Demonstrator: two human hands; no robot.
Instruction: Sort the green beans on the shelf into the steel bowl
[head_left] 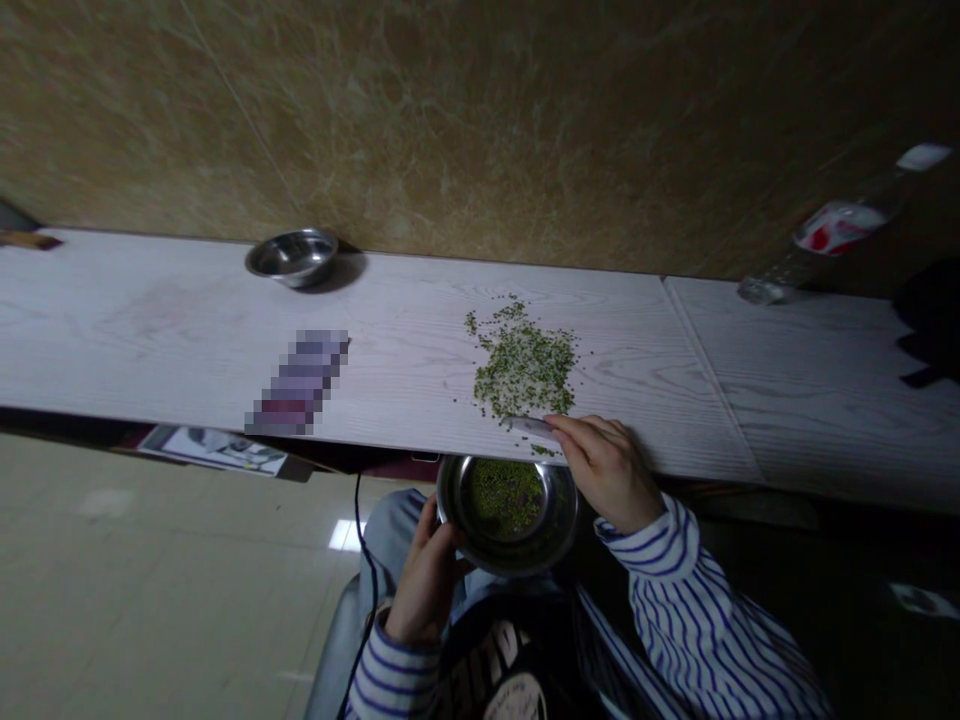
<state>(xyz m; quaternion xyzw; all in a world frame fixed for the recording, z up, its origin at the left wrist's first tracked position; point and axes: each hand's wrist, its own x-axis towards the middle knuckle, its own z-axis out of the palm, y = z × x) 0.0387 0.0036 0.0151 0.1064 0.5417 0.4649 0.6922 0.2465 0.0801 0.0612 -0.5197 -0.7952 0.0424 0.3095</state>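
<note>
A pile of small green beans mixed with white grains (525, 370) lies spread on the pale wood-grain counter. At the pile's near edge, my right hand (604, 462) pinches a thin greyish flat piece (531, 428); its exact kind is unclear. A few green beans lie between that piece and the counter's front edge. Just below the edge, my left hand (429, 570) grips the left rim of a steel bowl (559, 530). Green beans (508, 495) cover the bowl's bottom.
A smaller steel bowl (292, 258) sits at the back left by the marbled wall. In front of it lies a blurred-out flat object (300, 382). A clear plastic bottle (840, 228) stands at the back right, and a dark item (930, 320) is beyond it.
</note>
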